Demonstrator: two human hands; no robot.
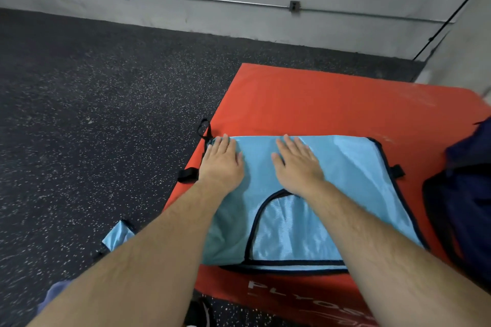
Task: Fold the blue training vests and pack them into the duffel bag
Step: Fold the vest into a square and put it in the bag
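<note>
1. Forearms (pixel 159 247) extend over red mat (pixel 305 98).
2. Left hand (pixel 221 160) and right hand (pixel 299 167) press flat, fingers straight, grasping nothing.
3. Blue vest (pixel 350 167) lies folded on red mat beneath both palms; duffel bag (pixel 467 194) sits to its right.

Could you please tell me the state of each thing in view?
Blue vest: spread flat on the red pad, under both hands.
Left hand: open, pressing the vest's far left corner.
Right hand: open, flat on the vest's middle.
Duffel bag: beside the vest at right; open or closed unclear.
Second vest: lying on the floor, only partly visible.
</note>
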